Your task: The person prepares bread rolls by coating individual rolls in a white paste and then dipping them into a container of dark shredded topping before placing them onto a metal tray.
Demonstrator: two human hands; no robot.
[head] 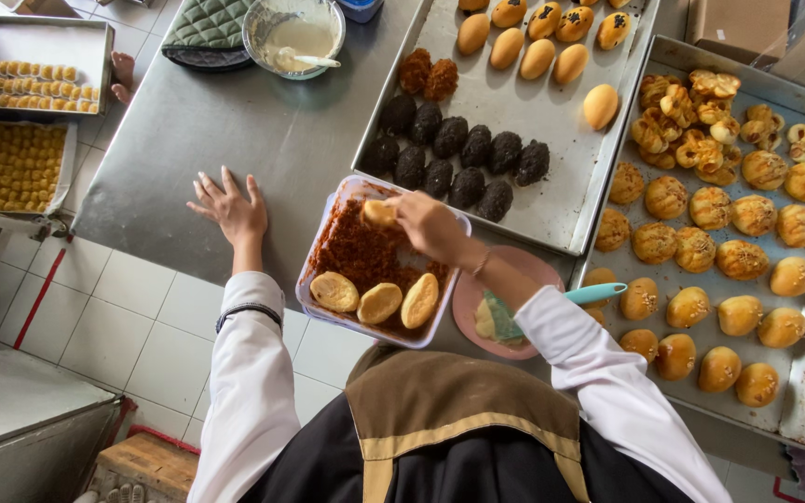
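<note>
Here, my right hand (426, 224) pinches a bun (379, 213) over the tub (328, 200) of reddish-brown crumbs, three coated buns lying just below it. My left hand (230, 210) rests flat and empty on the steel table (263, 130). The bun looks soft and light, best held gently by its sides.

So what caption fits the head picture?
Right hand dips a bun in a tub; left hand rests on the table.
</note>
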